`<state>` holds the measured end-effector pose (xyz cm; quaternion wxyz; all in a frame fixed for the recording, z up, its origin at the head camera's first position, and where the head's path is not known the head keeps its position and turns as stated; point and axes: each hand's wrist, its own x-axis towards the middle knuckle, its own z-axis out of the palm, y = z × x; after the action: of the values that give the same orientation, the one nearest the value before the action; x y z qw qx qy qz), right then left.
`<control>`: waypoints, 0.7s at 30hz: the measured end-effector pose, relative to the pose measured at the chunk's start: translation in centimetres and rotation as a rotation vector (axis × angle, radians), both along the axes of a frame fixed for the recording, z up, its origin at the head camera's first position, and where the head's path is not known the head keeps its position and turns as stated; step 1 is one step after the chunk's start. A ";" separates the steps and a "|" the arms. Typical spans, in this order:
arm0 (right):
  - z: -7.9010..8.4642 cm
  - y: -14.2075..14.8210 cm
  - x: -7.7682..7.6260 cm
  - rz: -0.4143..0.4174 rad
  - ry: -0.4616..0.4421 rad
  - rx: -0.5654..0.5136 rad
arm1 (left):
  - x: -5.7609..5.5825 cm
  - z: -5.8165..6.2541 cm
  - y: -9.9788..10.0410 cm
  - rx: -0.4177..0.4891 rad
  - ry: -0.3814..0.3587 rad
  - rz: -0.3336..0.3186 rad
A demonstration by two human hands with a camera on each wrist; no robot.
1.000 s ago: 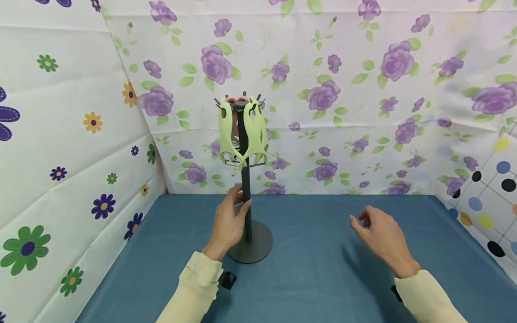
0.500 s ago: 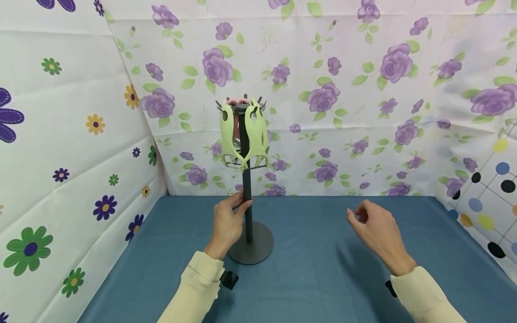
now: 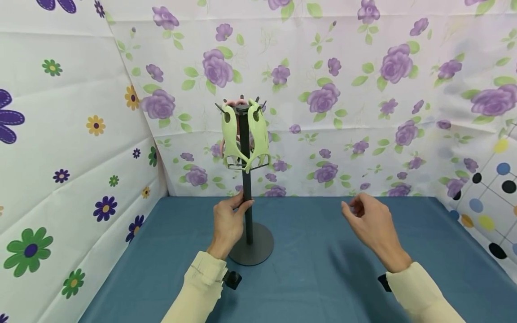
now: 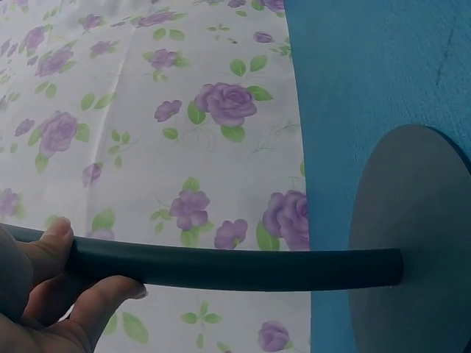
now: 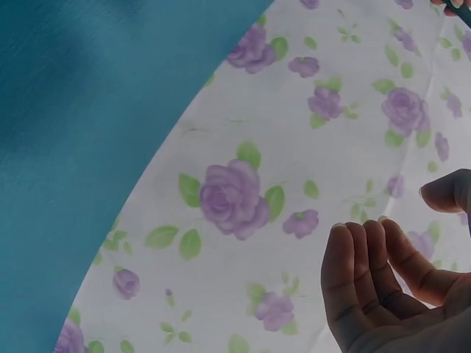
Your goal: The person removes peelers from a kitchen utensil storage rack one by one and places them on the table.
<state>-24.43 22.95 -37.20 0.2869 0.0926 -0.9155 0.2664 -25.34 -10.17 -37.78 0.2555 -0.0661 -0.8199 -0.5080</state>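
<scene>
A dark upright stand (image 3: 248,229) on a round base rises left of centre in the head view. Light-green Y-shaped peelers (image 3: 230,134) hang from hooks round its top, blades downward. Behind them shows part of a pink peeler (image 3: 235,102), mostly hidden. My left hand (image 3: 228,222) grips the pole below the peelers, thumb on the near side; the left wrist view shows thumb and fingers around the pole (image 4: 257,269). Off to the right, my right hand (image 3: 372,222) hovers over the table, fingers loosely bent, nothing in them. In the right wrist view that hand (image 5: 390,294) holds nothing.
A blue cloth (image 3: 307,269) covers the table. White flowered sheeting (image 3: 351,148) stands as a wall behind, with a flowered sheet (image 3: 81,157) on the left and a dotted one (image 3: 492,193) on the right.
The hooks and peelers at the stand's top have turned slightly about the pole. My right hand has drifted left and a little up. My left hand keeps its grip on the pole.
</scene>
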 end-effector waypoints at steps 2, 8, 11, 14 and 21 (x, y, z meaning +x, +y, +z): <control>0.1 -0.2 0.0 -0.002 0.000 -0.009 | 0.0 0.0 0.1 0.006 -0.002 0.011; 0.7 -1.1 -0.2 0.002 0.036 -0.039 | 0.0 0.1 0.3 0.020 -0.012 0.046; 1.1 -1.5 -0.2 0.005 0.053 -0.047 | 0.0 0.1 0.4 0.025 -0.011 0.055; 1.4 -1.8 -0.1 0.014 0.064 -0.055 | 0.0 0.2 0.4 0.031 -0.004 0.061; 1.8 -2.7 0.0 0.034 0.079 -0.080 | 0.1 0.1 0.6 0.042 -0.012 0.068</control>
<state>-24.44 20.27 -35.41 0.3216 0.1070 -0.8904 0.3038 -25.24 -9.61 -37.71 0.2691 -0.0298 -0.8123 -0.5166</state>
